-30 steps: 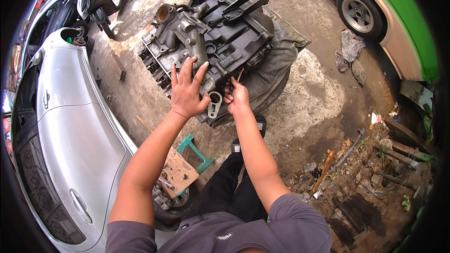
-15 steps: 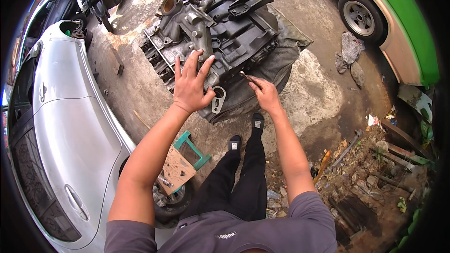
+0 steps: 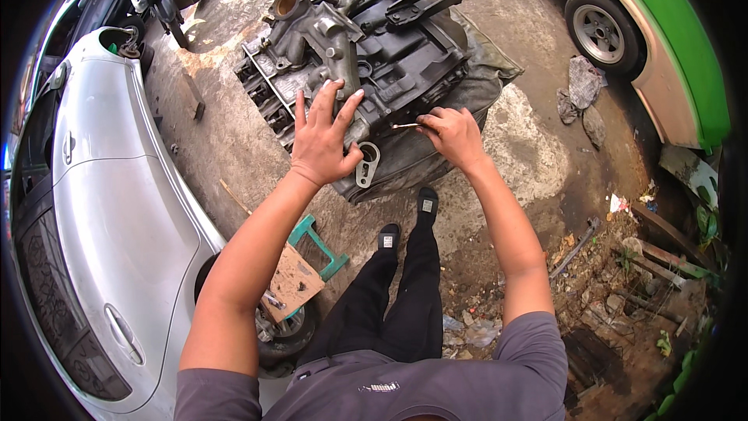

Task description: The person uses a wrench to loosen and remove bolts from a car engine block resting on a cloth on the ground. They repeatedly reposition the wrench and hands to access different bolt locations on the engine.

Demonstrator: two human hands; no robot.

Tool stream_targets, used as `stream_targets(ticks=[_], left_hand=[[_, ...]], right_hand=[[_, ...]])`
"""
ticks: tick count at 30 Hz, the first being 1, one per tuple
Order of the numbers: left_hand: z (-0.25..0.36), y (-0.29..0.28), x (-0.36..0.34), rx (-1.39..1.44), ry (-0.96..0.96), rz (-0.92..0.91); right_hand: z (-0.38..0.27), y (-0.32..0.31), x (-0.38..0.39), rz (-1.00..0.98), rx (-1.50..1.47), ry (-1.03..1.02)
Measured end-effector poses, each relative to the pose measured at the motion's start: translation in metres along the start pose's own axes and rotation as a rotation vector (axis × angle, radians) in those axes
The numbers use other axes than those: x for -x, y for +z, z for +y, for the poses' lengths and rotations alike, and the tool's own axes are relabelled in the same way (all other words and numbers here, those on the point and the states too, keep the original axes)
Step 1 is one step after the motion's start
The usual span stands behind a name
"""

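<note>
A greasy engine block (image 3: 405, 47) lies on a dark cloth, with a grey cast-metal pipe housing (image 3: 336, 51) across its near left part. My left hand (image 3: 321, 134) rests with fingers spread on the near end of that housing. Just beside its thumb is a metal bracket with a round ring (image 3: 365, 168). My right hand (image 3: 454, 136) pinches a slim metal wrench (image 3: 407, 125), whose shiny tip points left at the engine's near edge. Whether the tip touches the engine, I cannot tell.
A silver car (image 3: 132, 210) stands close on the left. By my left leg is a green stool (image 3: 333, 267) with a wooden board (image 3: 296, 284). A green and tan vehicle with a wheel (image 3: 604, 27) is at the far right. Rubble (image 3: 608, 296) covers the ground at lower right.
My right hand has moved slightly right and up, its back turned more upward, and the wrench has swung to lie nearly level. My left hand stays on the housing.
</note>
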State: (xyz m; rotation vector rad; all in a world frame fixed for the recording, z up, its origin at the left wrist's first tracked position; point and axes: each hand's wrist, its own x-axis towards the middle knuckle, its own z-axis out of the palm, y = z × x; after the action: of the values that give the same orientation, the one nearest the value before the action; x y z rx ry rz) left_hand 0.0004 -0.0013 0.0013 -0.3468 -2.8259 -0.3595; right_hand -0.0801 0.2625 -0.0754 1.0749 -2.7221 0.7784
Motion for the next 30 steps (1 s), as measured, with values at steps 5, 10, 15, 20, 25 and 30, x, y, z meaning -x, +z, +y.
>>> stream_targets(ticks=[5,10,15,20,25,30], left_hand=[[0.0,0.0,0.0,-0.003,-0.001,-0.002],[0.0,0.001,0.0,-0.001,0.005,0.002],[0.0,0.0,0.0,0.002,0.001,-0.009],[0.0,-0.002,-0.001,0.005,-0.006,-0.025],[0.001,-0.003,-0.001,0.015,0.002,-0.017],[0.001,-0.003,-0.001,0.009,-0.012,-0.022]], right_hand=[[0.008,-0.001,-0.008,0.023,0.072,-0.146],[0.013,-0.003,-0.015,0.056,0.142,-0.238],[0.016,-0.006,-0.023,0.049,0.168,-0.322],[0.011,-0.008,-0.029,0.054,0.195,-0.356],[0.002,-0.011,-0.038,0.115,0.222,-0.39],[0.004,-0.007,-0.038,0.059,0.219,-0.292]])
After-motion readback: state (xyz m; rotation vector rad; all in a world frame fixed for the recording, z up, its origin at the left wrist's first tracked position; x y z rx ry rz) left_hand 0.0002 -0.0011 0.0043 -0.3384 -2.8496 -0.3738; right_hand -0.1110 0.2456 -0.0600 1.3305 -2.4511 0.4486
